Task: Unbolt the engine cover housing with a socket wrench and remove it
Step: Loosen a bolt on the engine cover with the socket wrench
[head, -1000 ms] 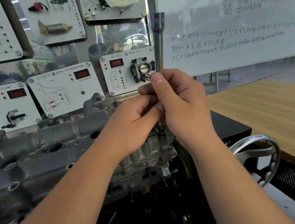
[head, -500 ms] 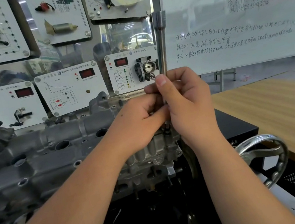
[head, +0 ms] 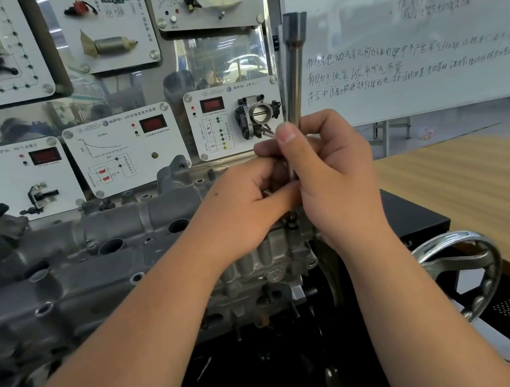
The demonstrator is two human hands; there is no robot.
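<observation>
Engine cover housing point(head: 98, 273): one grey cast-metal piece, lying across the left and centre of the head view, long axis running roughly from 9 o'clock toward 3 o'clock. Its right end sits directly under the two hands.

Socket wrench point(head: 296, 85): one, a long steel shaft standing near upright, long axis 12 to 6 o'clock, with the wider hex end at top. The lower end drops behind the fingers toward a bolt point at the housing's right end; the seat itself is hidden, so I cannot tell whether it is on a bolt head.

Right hand point(head: 337, 186): grip curled round the shaft, thumb up along it, pinching the tool. Left hand point(head: 249, 207): comes in from 8 o'clock, fingers curled at the same shaft just below and beside the right hand, the two touching. Thin metal pieces show between its fingers; what they are is too small to tell.

Key relation: the work point lies straight down, at 6 o'clock from both grips, along the tool's own axis. Both hands are on it; the right sits higher on the shaft.

Judgement: one bolt at this corner is being worked.

Around: one handwheel point(head: 461, 263) at 4 o'clock, one wooden tabletop point(head: 481, 182) at 3 o'clock, one whiteboard point(head: 422, 30) at 1 o'clock.
</observation>
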